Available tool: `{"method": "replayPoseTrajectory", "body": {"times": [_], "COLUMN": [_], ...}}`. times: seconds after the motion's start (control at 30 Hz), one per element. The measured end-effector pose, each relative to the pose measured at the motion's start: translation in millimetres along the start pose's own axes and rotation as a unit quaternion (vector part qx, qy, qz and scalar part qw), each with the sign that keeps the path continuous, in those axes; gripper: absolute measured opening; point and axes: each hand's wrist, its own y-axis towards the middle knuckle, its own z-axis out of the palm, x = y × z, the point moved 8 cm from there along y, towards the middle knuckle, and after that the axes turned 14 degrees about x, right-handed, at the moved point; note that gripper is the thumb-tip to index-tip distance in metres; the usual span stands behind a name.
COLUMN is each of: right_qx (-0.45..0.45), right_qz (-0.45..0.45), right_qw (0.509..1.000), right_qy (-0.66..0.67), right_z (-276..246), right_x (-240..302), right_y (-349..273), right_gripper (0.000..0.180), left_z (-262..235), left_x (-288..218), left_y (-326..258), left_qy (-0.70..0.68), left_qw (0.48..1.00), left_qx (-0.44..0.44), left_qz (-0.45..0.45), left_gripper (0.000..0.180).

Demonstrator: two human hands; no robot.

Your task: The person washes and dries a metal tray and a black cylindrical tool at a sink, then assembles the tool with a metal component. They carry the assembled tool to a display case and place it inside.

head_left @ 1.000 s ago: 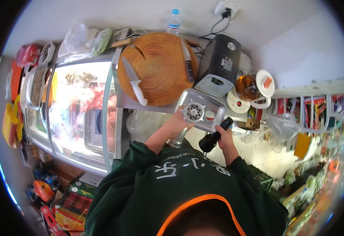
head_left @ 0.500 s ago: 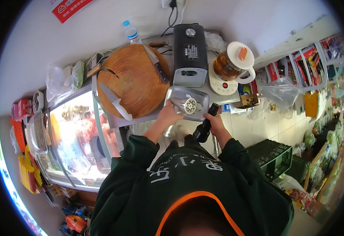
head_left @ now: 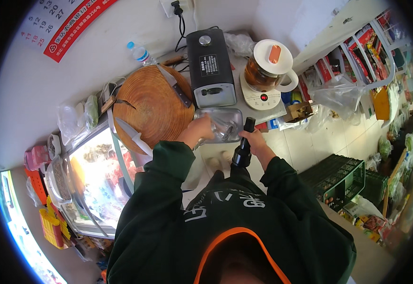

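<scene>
shop counter, shiny metal tray (head_left: 225, 124), black handle (head_left: 242, 149)

Single head-worn fisheye looks steeply down, close above the counter (head_left: 225, 154).

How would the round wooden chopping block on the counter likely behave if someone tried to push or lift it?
The chopping block looks like a solid wood slab, so it is probably stiff and heavy. It lies flat on the counter, so it should slide rather than roll. The cleaver and knife resting on it might slip off if jolted.
</scene>
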Motion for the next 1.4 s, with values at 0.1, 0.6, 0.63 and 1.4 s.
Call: {"method": "replayPoseTrajectory", "body": {"times": [0.1,0.6,0.63,1.4], "right_qx": [-0.005,-0.029,-0.027,-0.034], "right_qz": [-0.001,-0.009,-0.011,-0.006], "right_qw": [1.000,0.997,0.996,0.998], "right_qy": [-0.013,0.076,0.087,0.060], "right_z": [-5,-19,-18,-22], "right_x": [-3,-11,-11,-12], "right_y": [7,30,30,29], "right_gripper": [0.021,0.032,0.032,0.029], "left_z": [3,27,35,-15], "left_x": [8,27,25,25], "left_y": [19,-56,-58,-83], "left_qy": [-0.052,-0.709,-0.671,-0.373], "left_qw": [0.997,0.669,0.708,0.836], "left_qx": [0.051,0.038,0.009,-0.317], "left_qz": [-0.001,0.220,0.220,0.248], "left_gripper": [0.095,0.071,0.073,0.046]}}
